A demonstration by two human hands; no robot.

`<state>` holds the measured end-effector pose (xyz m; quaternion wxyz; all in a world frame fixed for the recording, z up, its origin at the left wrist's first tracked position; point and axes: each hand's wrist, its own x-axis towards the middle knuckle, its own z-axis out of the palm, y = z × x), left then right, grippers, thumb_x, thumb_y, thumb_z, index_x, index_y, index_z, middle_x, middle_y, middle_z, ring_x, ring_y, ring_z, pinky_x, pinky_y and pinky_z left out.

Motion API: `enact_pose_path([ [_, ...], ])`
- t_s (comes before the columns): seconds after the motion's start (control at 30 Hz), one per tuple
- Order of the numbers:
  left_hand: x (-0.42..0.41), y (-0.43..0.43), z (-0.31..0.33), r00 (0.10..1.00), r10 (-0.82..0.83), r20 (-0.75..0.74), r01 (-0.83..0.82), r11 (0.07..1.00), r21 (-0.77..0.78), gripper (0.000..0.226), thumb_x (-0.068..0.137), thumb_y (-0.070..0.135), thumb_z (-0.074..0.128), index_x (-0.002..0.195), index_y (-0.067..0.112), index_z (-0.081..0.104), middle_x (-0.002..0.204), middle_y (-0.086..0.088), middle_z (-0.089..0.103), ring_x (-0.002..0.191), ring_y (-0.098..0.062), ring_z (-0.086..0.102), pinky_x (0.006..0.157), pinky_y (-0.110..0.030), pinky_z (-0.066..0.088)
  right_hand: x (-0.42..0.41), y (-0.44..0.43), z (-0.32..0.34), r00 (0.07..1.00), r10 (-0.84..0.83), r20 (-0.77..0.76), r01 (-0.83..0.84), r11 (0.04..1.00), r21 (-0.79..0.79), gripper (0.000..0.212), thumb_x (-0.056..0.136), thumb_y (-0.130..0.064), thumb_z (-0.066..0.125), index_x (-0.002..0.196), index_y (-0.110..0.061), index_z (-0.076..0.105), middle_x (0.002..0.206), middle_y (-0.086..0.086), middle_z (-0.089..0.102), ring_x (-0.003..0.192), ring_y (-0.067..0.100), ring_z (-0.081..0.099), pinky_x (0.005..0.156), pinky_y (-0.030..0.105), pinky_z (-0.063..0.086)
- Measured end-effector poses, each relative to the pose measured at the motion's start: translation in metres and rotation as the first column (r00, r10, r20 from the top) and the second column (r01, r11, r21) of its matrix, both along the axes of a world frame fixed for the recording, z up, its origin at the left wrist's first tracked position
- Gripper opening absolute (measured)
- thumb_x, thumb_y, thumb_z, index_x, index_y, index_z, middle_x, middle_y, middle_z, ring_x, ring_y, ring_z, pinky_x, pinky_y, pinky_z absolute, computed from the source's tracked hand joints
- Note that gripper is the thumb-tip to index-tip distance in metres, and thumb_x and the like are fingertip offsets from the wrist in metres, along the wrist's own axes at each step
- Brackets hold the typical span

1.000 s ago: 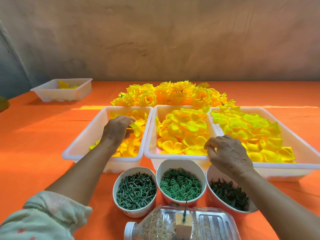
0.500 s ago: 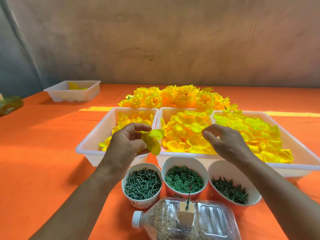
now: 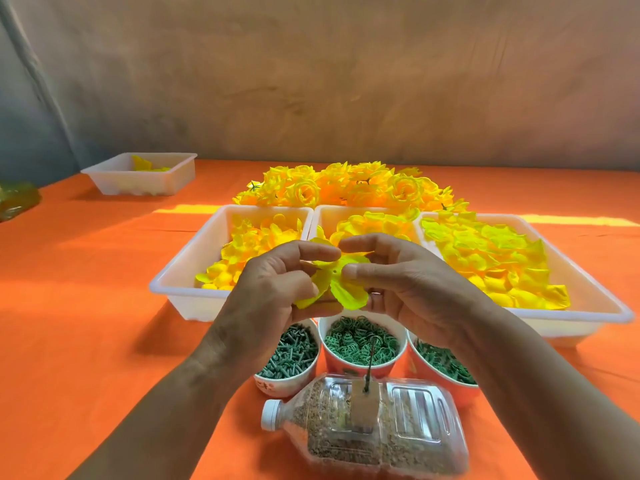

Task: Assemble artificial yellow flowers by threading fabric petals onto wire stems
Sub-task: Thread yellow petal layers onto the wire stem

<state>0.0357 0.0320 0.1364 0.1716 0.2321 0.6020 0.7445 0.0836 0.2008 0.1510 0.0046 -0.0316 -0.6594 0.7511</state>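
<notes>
yellow fabric petal (image 3: 341, 284) is up in the air, above and just behind the bottle (image 3: 381, 427), between the two hands.

head view, hands:
- left hand (image 3: 273, 296): fingers curled, thumb and forefinger pinch the petal's left side; a lower lobe lies against the palm.
- right hand (image 3: 408, 292): fingers curled, thumb and forefinger pinch the petal's right side.
- a small hole shows near the petal's middle.

head view, stem:
- wire stem (image 3: 370, 362): 1, upright, stuck in a pale block (image 3: 363, 407) on top of the bottle. its tip is below the petal, apart from it.
- the bottle lies on its side, white cap to the left, with sandy grain inside.

head view, counts:
- bowls just behind the bottle: 3. left bowl (image 3: 287, 382) holds green pegs, middle bowl (image 3: 360, 370) green rings, right bowl (image 3: 446, 386) dark green bits, partly hidden by the right forearm.
- white trays behind those, side by side: 3. left tray (image 3: 183, 268), middle tray (image 3: 332, 211) and right tray (image 3: 606, 306) all hold loose yellow petals.
- flower heap (image 3: 349, 185) further behind the bottle: 1; blooms too crowded to count.
- far tray (image 3: 114, 183), well behind the bottle to the left: 1, a few petals inside.
- orange cloth (image 3: 86, 323) lies under the bottle and everything else.
</notes>
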Motion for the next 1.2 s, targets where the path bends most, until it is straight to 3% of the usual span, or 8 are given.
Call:
enact_pose_path([
  [0.2,0.017,0.001,0.014,0.996,-0.012,-0.087,0.005,0.997,-0.082,0.031,0.089,-0.003,0.059,0.081,0.021,0.077,0.075,-0.008,0.072,0.061,-0.018,0.070,0.056,-0.025,0.056,0.016,0.009,0.006,0.998,0.055,-0.041,-0.057,0.997,-0.056,0.041,0.066,-0.007,0.075,0.106,-0.012,0.065,0.088,0.011,0.067,0.075,0.022,0.062,0.067,0.031,0.047],
  [0.33,0.028,0.002,0.018,0.990,-0.046,-0.134,0.030,0.993,-0.116,0.015,0.080,0.008,0.073,0.082,0.022,0.077,0.070,-0.005,0.069,0.060,-0.013,0.068,0.055,-0.022,0.055,0.027,0.017,0.006,0.988,0.138,-0.068,-0.142,0.988,-0.062,0.025,0.071,-0.010,0.072,0.095,-0.018,0.071,0.083,0.013,0.065,0.069,0.022,0.056,0.063,0.030,0.046],
  [0.47,0.035,0.001,0.016,0.987,-0.104,-0.121,0.080,0.979,-0.189,0.019,0.074,0.009,0.078,0.079,0.027,0.078,0.067,-0.002,0.068,0.058,-0.012,0.066,0.055,-0.022,0.054,0.035,0.022,0.000,0.980,0.192,-0.042,-0.194,0.980,-0.052,0.025,0.072,-0.010,0.071,0.096,-0.017,0.071,0.087,0.023,0.053,0.078,0.034,0.045,0.064,0.034,0.041],
  [0.57,0.036,0.002,0.012,0.986,-0.111,-0.120,0.077,0.963,-0.258,0.024,0.082,0.002,0.073,0.079,0.026,0.078,0.069,-0.006,0.068,0.059,-0.013,0.065,0.056,-0.024,0.055,0.038,0.023,-0.007,0.973,0.227,-0.023,-0.228,0.972,-0.057,0.022,0.073,-0.009,0.069,0.094,-0.017,0.071,0.070,0.011,0.058,0.058,0.023,0.049,0.054,0.028,0.041],
  [0.67,0.037,0.001,0.010,0.986,-0.136,-0.096,0.105,0.955,-0.277,0.015,0.072,0.013,0.071,0.079,0.025,0.077,0.072,-0.011,0.068,0.061,-0.016,0.066,0.057,-0.026,0.056,0.039,0.023,-0.012,0.964,0.264,-0.011,-0.264,0.961,-0.083,0.019,0.075,-0.007,0.067,0.090,-0.017,0.072,0.067,0.007,0.060,0.050,0.014,0.051,0.047,0.021,0.042],
  [0.77,0.039,0.001,0.009,0.987,-0.143,-0.075,0.115,0.948,-0.297,0.015,0.070,0.015,0.068,0.079,0.022,0.077,0.076,-0.020,0.068,0.062,-0.018,0.065,0.056,-0.026,0.056,0.039,0.023,-0.017,0.958,0.287,0.006,-0.285,0.954,-0.094,0.019,0.077,-0.007,0.066,0.092,-0.017,0.071,0.068,0.006,0.061,0.051,0.013,0.052,0.047,0.021,0.043],
  [0.9,0.039,0.000,0.007,0.987,-0.146,-0.069,0.115,0.935,-0.335,0.020,0.085,-0.005,0.069,0.080,0.014,0.075,0.084,-0.031,0.065,0.060,-0.019,0.065,0.055,-0.026,0.056,0.039,0.023,-0.021,0.956,0.289,0.046,-0.284,0.955,-0.090,0.019,0.077,-0.009,0.067,0.092,-0.018,0.071,0.075,0.009,0.063,0.060,0.020,0.056,0.052,0.025,0.049],
  [1.2,0.039,-0.001,0.003,0.985,-0.173,-0.016,0.161,0.946,-0.280,0.019,0.068,0.014,0.067,0.085,0.017,0.075,0.076,-0.010,0.072,0.061,-0.018,0.065,0.055,-0.024,0.054,0.041,0.024,-0.022,0.956,0.294,0.023,-0.290,0.952,-0.098,0.022,0.077,-0.008,0.067,0.096,-0.018,0.071,0.086,0.012,0.067,0.072,0.024,0.065,0.062,0.031,0.057],
])
